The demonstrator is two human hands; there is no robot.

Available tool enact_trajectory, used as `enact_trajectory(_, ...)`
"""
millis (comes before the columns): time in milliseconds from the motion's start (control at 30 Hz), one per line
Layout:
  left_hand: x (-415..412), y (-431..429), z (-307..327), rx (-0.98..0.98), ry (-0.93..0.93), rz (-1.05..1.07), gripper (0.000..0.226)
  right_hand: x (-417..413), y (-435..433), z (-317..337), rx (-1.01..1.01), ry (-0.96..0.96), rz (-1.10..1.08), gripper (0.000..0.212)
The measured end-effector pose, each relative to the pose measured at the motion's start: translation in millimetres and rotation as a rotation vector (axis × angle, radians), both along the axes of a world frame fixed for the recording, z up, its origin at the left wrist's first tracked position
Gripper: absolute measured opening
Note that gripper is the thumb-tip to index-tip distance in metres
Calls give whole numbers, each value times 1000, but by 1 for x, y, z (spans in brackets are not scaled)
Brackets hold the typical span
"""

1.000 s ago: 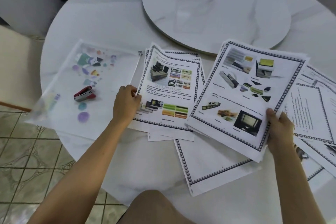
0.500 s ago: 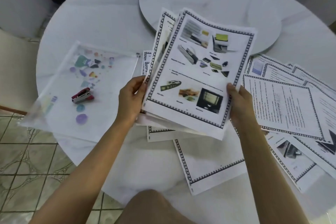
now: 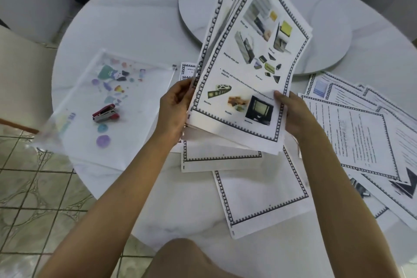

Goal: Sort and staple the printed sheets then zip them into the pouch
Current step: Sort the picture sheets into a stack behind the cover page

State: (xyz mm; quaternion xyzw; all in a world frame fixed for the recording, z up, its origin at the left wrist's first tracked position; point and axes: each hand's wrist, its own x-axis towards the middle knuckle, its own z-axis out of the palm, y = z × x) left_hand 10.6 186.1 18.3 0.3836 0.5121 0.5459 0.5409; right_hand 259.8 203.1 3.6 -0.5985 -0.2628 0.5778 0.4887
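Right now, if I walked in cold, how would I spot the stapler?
Start at the round white table; on its left side lies a clear pouch printed with coloured shapes. The stapler sits within the pouch's outline, toward the near edge: small, red and silver, the only chunky thing there.

White marble table with faint grey veins; the round turntable at the far side is the same stone. The held sheets are white with a black toothed border and small pictures in yellow, green, tan and black. At left, a clear pouch is dotted purple, teal and pink. The stapler is red and silver. Floor tiles are pale greenish beige with curling lines.
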Motion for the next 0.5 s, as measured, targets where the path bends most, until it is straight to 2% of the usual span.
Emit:
enact_trajectory(100,3,0,1,13,43,-14,14,14,2,4,15,-7,74,22)
enact_trajectory(233,2,-2,-16,-128,193,-148,23,29,-3,-2,14,-227,57,26)
enact_trajectory(367,-4,-11,-49,-197,677,-136,31,51,-17,-16,-19,-420,-34,29)
enact_trajectory(500,-3,-23,-69,-281,1116,-128,48,77,-36,-31,-66,-442,-79,28)
